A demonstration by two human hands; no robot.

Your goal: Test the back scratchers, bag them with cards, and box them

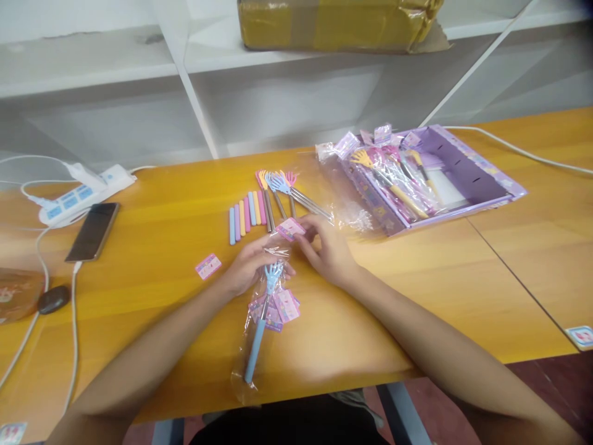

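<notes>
A blue back scratcher (254, 349) with a hand-shaped head lies in a clear plastic bag (241, 374) in front of me. My left hand (248, 267) is closed on the upper end of this bag, near the scratcher's head. Between the thumb and fingers of my right hand (330, 252) is a small pink card (291, 229), held at the bag's top. Beneath the bag several printed cards (287, 305) are spread on the table. Farther off, several coloured handle sleeves (241, 217) lie in a row beside loose scratcher heads on metal rods (303, 199).
A purple box (482, 164) with bagged back scratchers (407, 185) stands at the back right. One single card (208, 266) lies left of my hands. At the left are a phone (93, 232), a power strip (88, 194) and cables. A taped carton (338, 25) sits on the shelf.
</notes>
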